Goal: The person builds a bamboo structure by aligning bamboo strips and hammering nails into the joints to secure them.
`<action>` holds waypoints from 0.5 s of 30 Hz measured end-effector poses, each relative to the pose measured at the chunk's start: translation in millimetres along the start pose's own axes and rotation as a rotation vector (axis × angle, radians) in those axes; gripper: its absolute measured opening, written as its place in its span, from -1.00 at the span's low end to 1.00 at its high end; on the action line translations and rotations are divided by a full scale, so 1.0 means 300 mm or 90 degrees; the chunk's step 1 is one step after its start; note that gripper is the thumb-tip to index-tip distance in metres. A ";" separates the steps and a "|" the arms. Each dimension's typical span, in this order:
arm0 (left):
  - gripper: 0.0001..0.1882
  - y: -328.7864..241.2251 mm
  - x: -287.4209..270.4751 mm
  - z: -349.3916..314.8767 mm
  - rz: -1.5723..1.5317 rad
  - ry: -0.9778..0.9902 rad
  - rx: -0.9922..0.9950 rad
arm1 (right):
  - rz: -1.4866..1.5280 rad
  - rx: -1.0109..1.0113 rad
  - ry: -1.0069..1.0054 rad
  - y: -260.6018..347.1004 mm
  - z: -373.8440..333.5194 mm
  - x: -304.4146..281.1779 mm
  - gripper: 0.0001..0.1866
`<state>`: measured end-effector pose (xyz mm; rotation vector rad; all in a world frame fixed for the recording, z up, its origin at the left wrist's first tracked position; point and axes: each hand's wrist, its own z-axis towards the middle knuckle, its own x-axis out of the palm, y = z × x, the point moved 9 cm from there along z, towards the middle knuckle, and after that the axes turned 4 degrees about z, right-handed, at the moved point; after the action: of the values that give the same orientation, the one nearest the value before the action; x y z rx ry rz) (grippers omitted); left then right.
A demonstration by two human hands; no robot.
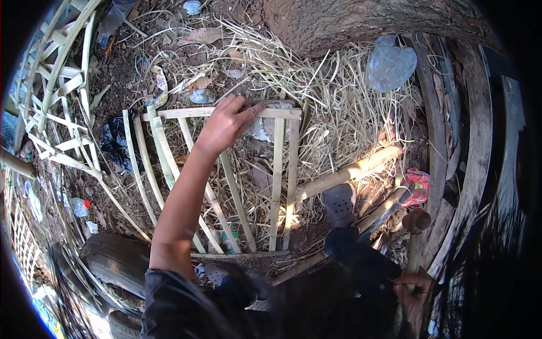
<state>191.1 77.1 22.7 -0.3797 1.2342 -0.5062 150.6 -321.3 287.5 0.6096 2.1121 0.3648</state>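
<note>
A bamboo frame of upright slats between two crosspieces lies in front of me over straw-strewn ground. My left hand is closed on its far crosspiece, near the middle, with the fingers curled over the edge. Under that crosspiece, just right of the hand, a grey block shows in part. Low at the right, my right hand is wrapped round the handle of a hammer. The hammer's rusty round head points away from me, apart from the frame.
Bamboo poles lie right of the frame by my shoe. A tree trunk crosses the far side. Weathered planks line the right. Woven bamboo lattice and a tyre stand left. A clear plastic bag lies on straw.
</note>
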 end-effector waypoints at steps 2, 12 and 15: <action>-0.61 -0.008 0.006 -0.003 -0.006 -0.006 0.002 | 0.040 -0.037 -0.087 -0.009 -0.037 -0.031 -0.85; -0.60 -0.040 -0.015 -0.034 0.093 -0.079 0.009 | 0.113 0.053 0.056 -0.091 -0.114 0.026 -0.93; -0.56 -0.099 -0.049 -0.063 0.100 -0.137 -0.012 | -0.036 -0.132 0.038 -0.016 -0.148 0.035 -0.91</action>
<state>164.7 60.5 44.5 -0.3410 1.0511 -0.3103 107.6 -321.2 303.4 0.4215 2.1098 0.5689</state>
